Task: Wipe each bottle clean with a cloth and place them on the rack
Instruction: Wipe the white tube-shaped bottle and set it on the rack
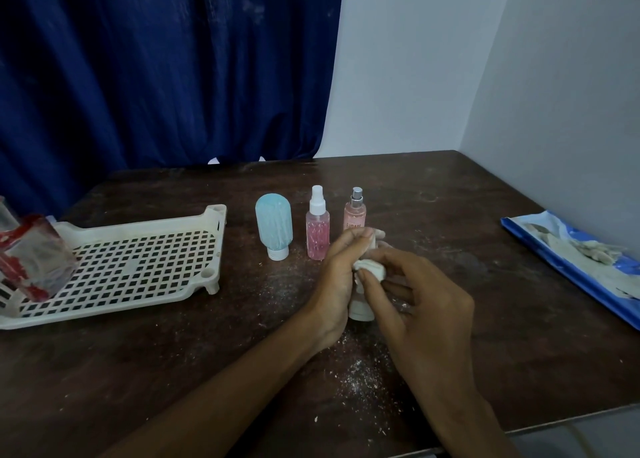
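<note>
My left hand (341,277) grips a small white bottle (362,310) upright on the dark table, mostly hiding it. My right hand (420,305) pinches a bunched white cloth (370,268) against the bottle's top. Behind my hands stand a pale blue bottle on its white cap (274,225), a pink spray bottle with a white nozzle (317,227) and a pink bottle with a silver nozzle (355,212). The cream perforated rack (138,267) lies at the left, with a clear red-marked bottle (33,260) lying on its left end.
A blue plastic bag with whitish rags on it (581,260) lies at the table's right edge by the wall. White crumbs and dust are scattered over the table (173,371) near my arms. A blue curtain hangs behind the table.
</note>
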Tool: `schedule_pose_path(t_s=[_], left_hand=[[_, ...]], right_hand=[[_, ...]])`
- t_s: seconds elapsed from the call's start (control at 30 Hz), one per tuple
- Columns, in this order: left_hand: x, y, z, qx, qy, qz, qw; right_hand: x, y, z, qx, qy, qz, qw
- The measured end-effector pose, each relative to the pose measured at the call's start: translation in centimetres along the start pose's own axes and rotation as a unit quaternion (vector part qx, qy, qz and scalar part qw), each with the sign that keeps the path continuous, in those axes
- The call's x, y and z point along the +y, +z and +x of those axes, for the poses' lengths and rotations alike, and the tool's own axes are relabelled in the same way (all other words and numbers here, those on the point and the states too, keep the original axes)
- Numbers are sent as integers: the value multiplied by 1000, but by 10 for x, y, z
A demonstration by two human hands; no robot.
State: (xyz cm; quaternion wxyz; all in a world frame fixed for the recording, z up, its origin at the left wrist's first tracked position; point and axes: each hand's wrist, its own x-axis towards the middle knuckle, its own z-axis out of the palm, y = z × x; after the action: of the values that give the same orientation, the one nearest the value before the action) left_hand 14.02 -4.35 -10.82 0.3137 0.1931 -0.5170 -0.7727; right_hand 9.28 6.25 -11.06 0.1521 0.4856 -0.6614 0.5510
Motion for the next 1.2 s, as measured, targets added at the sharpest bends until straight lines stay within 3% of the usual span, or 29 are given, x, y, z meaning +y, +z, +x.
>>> schedule_pose_path(t_s=[0.33, 0.63, 1.2], left_hand=[[1, -3, -1, 1, -50, -86, 995], [1, -3, -2, 9, 8, -14, 1000], [-1, -3, 1, 19, 31, -6, 999]], right_hand=[[6, -4, 19, 6, 22, 10, 1000], [10, 9, 39, -48, -78, -91, 992], [12, 6, 31, -31, -54, -55, 997]])
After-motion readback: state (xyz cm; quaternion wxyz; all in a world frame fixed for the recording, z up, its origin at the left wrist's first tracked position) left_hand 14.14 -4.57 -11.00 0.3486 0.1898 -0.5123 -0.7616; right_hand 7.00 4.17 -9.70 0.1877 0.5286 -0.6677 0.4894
